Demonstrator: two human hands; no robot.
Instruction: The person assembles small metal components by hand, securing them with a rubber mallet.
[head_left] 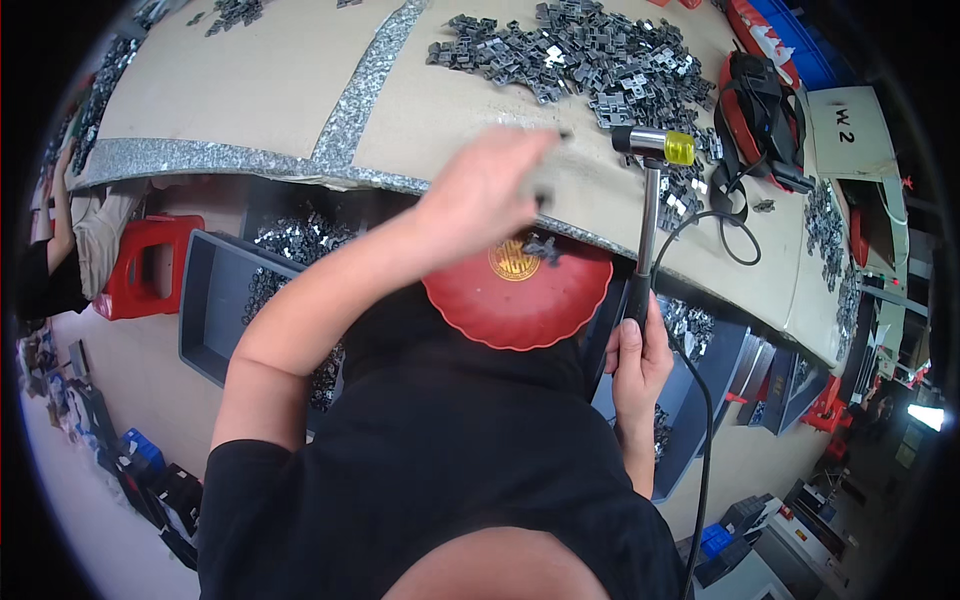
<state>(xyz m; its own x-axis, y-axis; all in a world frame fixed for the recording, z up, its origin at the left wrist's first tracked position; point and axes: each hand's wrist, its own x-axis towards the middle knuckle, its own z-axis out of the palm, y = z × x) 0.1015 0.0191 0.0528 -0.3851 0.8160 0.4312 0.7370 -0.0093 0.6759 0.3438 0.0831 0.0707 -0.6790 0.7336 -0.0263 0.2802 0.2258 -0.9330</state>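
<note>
My right hand (pixel 640 360) is closed around the dark handle of a mallet (pixel 646 230), which stands head up at the table's front edge. The mallet head has a black face and a yellow face, and its shaft is bare metal. Over the table edge, my left hand (pixel 485 185) is smeared by motion. Small dark bits show by its fingers, but whether it grips them is unclear. Below it, a red scalloped plate (pixel 510 310) with a gold emblem rests at my lap. A few small dark metal parts (pixel 541 248) lie on the plate.
A big heap of small metal clips (pixel 590 60) covers the back of the table (pixel 250 90). A black-and-red strapped device (pixel 765 120) with a cable lies at right. Grey bins (pixel 215 310) of parts stand below both sides. Another person (pixel 70 240) sits at far left near a red stool (pixel 150 265).
</note>
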